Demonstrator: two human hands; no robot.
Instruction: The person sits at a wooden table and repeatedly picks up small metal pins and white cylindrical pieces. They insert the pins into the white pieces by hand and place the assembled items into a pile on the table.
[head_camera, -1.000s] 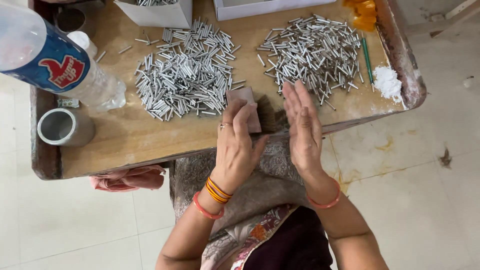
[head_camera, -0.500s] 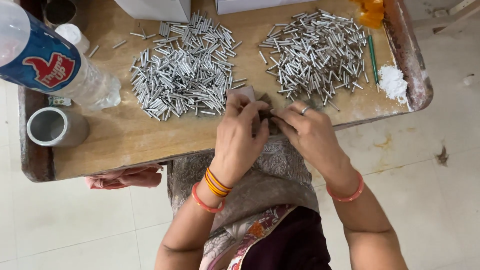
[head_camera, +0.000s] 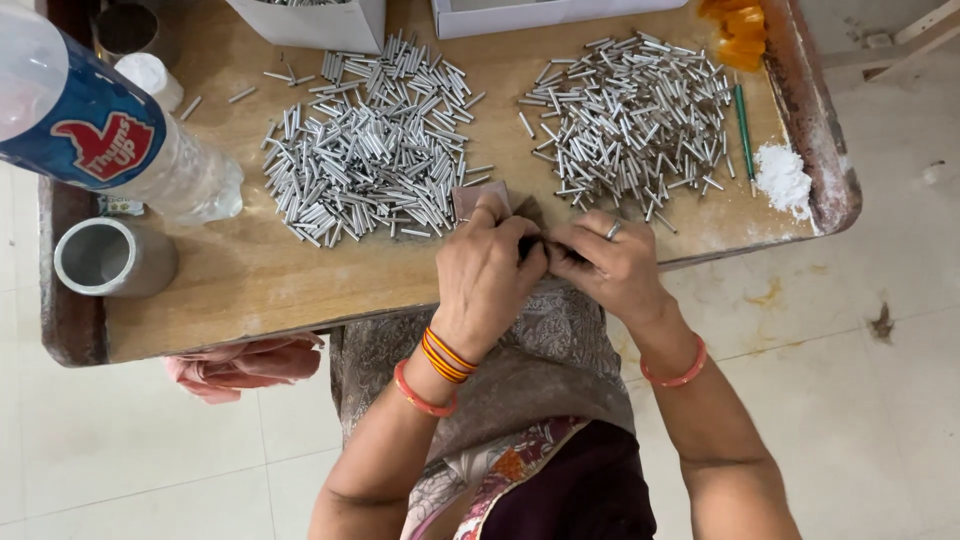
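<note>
- Left hand (head_camera: 487, 268) and right hand (head_camera: 610, 265) are pinching something small and dark together, possibly thread; fingers are hiding it.
- Pink pad (head_camera: 472, 197) is peeking out behind the left hand, beside the tube pile (head_camera: 370, 140).

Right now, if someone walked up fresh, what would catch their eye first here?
Two big heaps of short silver metal tubes fill the wooden table: the left pile and the right pile. At the near edge, between the piles, the left hand and right hand meet, pinching something small and dark. A clear plastic bottle with a blue label looms at far left.
</note>
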